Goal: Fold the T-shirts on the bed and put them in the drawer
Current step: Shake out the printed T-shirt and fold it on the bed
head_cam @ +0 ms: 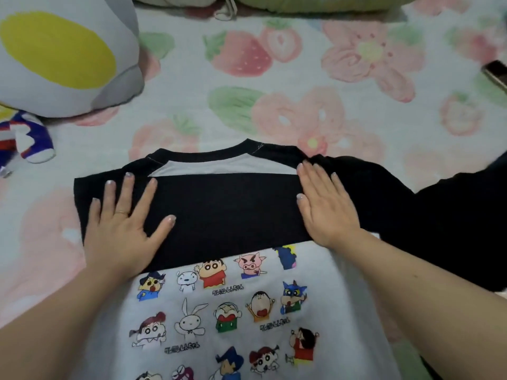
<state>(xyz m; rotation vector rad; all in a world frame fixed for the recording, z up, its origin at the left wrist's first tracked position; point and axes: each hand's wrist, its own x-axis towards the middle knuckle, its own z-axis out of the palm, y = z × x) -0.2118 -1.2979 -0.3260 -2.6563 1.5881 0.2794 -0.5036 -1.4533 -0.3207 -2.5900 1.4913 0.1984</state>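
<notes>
A T-shirt (236,311) with a grey body full of cartoon prints and black sleeves lies flat on the bed in front of me. A black sleeve (227,212) is folded across its chest, below the black collar. My left hand (123,229) lies flat on the left part of that black fold, fingers spread, a ring on one finger. My right hand (323,204) presses flat on the right part, fingers straight and together. The other black sleeve (439,215) spreads out to the right. No drawer is in view.
The bed sheet (274,78) has pink strawberry and flower prints. A large grey plush with a yellow oval (63,53) sits at the far left, a small blue, red and white plush (27,141) below it. A dark object (496,72) lies at the right edge. Green-and-white bedding (301,2) lines the far side.
</notes>
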